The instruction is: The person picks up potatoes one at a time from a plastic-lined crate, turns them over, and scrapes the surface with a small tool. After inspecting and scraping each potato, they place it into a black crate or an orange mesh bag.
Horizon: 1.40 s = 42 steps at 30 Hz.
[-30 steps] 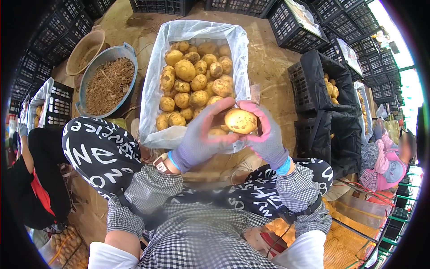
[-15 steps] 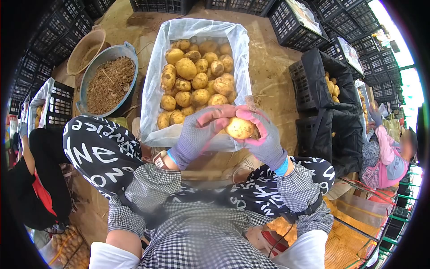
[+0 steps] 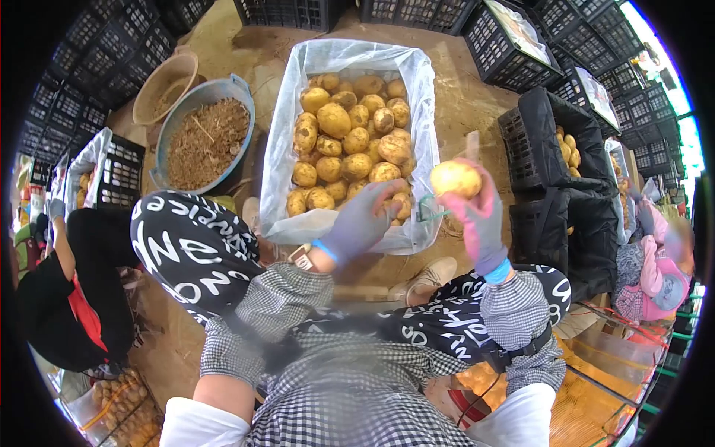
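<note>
My right hand (image 3: 480, 223), in a grey and pink glove, is closed around a yellow potato (image 3: 456, 179) to the right of the crate. A short beige strip (image 3: 472, 144) sticks up behind its fingers; I cannot tell whether the hand holds it. A thin green loop (image 3: 430, 210) shows left of that hand. My left hand (image 3: 359, 225), gloved the same way, reaches over the crate's near right part. Its fingers are apart and curved, with the tips right at a potato (image 3: 402, 205). A white plastic liner (image 3: 274, 179) lines the crate, which is full of potatoes (image 3: 334, 119).
At the left stand a blue tub (image 3: 244, 141) of brown debris and a tan basin (image 3: 141, 112). Black-lined crates (image 3: 514, 141) with potatoes are at the right. Stacked black crates (image 3: 287, 13) ring the floor. Another person (image 3: 655, 261) works at the right, one more (image 3: 71, 290) at the left.
My hands have come apart. The right has moved right and up with the potato; the left has let go and reached toward the crate's potatoes. The view has shifted slightly.
</note>
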{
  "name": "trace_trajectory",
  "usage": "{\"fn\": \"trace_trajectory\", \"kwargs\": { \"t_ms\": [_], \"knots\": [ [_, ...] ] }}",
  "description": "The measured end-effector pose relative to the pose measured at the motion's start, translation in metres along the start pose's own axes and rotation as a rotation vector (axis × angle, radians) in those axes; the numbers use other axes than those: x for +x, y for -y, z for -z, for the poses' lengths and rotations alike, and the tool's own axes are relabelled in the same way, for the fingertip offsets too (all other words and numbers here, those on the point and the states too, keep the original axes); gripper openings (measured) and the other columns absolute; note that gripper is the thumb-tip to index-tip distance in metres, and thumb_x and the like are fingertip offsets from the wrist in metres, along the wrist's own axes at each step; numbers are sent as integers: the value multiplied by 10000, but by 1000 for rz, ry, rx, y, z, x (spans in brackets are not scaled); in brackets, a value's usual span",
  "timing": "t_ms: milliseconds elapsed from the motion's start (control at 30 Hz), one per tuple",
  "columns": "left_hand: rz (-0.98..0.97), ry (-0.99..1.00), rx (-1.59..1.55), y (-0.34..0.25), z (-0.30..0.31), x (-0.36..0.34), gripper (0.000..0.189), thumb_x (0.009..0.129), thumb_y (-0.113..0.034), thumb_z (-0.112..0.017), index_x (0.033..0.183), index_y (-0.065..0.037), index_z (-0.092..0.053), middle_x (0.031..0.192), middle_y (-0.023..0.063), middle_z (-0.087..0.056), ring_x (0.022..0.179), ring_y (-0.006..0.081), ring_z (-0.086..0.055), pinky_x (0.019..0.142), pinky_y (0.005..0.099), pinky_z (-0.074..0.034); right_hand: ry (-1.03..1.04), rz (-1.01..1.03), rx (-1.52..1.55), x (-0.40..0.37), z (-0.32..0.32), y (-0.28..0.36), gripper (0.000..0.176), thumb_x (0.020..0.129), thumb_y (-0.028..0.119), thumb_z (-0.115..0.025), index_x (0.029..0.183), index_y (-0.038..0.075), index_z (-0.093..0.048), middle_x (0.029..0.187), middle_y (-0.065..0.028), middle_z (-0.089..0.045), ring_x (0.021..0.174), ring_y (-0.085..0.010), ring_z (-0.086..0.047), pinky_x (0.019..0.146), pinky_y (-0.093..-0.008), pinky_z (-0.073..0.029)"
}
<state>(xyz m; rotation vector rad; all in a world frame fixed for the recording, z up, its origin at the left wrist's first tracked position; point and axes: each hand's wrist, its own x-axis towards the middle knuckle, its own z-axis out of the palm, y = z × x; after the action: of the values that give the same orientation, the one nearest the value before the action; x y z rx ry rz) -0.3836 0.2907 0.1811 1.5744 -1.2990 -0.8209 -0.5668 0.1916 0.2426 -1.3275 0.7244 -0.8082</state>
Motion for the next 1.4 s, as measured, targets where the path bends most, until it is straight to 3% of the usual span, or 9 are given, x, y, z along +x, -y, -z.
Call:
{"fn": "trace_trajectory", "kwargs": {
  "t_ms": [200,500,600,700,800,933,1033,1233,1400],
  "knots": [
    [66,196,681,65,43,72,356,876,-249,-588,1170,-55,-640,1106,204,-658,1066,380,-606,946,442,-467,-423,185,39,-40,27,52,428,849,52,-646,1258,28,-522,1032,-120,-651,798,-189,-669,722,-302,-573],
    [-4,619,1262,137,44,105,348,841,-342,-642,1061,-78,-702,1044,173,-698,1018,349,-649,914,415,-496,-1046,870,-1041,-351,-12,208,814,682,104,-839,1382,29,-430,1251,-174,-562,1120,-317,-587,844,-390,-549],
    [20,680,1408,162,46,107,347,825,-355,-659,1030,-81,-716,1030,167,-705,1005,344,-660,907,408,-506,-2004,813,-1331,-432,-35,265,494,870,93,-668,1326,-3,-501,1193,-141,-603,994,-197,-638,750,-263,-544],
    [41,743,1479,197,62,111,347,809,-368,-675,1000,-83,-730,1017,160,-712,993,339,-671,899,402,-516,-2167,381,-1652,-533,-1,337,384,902,212,-689,1197,-21,-611,928,-46,-680,802,-78,-613,685,-218,-484],
    [54,783,1513,212,74,109,348,794,-382,-692,969,-86,-744,1003,154,-719,980,334,-682,891,396,-527,-2065,-45,-2268,-595,46,361,421,940,260,-653,1270,5,-593,1036,-62,-687,715,-55,-553,635,-195,-435],
    [6,827,1483,212,82,102,423,683,-394,-774,944,-63,-744,1015,191,-707,1005,324,-676,854,415,-543,-1623,525,-1567,-418,5,290,371,948,172,-555,1282,13,-590,1158,-97,-650,735,-86,-555,634,-206,-432],
    [63,756,1451,172,87,85,514,656,-454,-772,992,-66,-736,1038,202,-700,1018,348,-665,876,410,-532,-939,272,-1442,-350,22,200,394,857,5,-553,1247,27,-605,1177,-121,-630,826,-166,-605,696,-253,-473],
    [222,630,1377,121,85,58,654,577,-444,-834,1080,-54,-682,1094,209,-681,1045,359,-651,904,429,-521,-680,-336,-1342,-350,170,-95,408,806,18,-545,1192,122,-623,1064,-141,-625,957,-357,-626,801,-427,-504],
    [227,553,1355,108,80,52,646,577,-430,-830,1088,-66,-678,1095,199,-683,1060,351,-646,912,434,-513,-487,-423,-1402,-365,168,-93,217,801,58,-569,994,100,-660,981,-131,-638,914,-352,-634,774,-427,-505]
  ]
}}
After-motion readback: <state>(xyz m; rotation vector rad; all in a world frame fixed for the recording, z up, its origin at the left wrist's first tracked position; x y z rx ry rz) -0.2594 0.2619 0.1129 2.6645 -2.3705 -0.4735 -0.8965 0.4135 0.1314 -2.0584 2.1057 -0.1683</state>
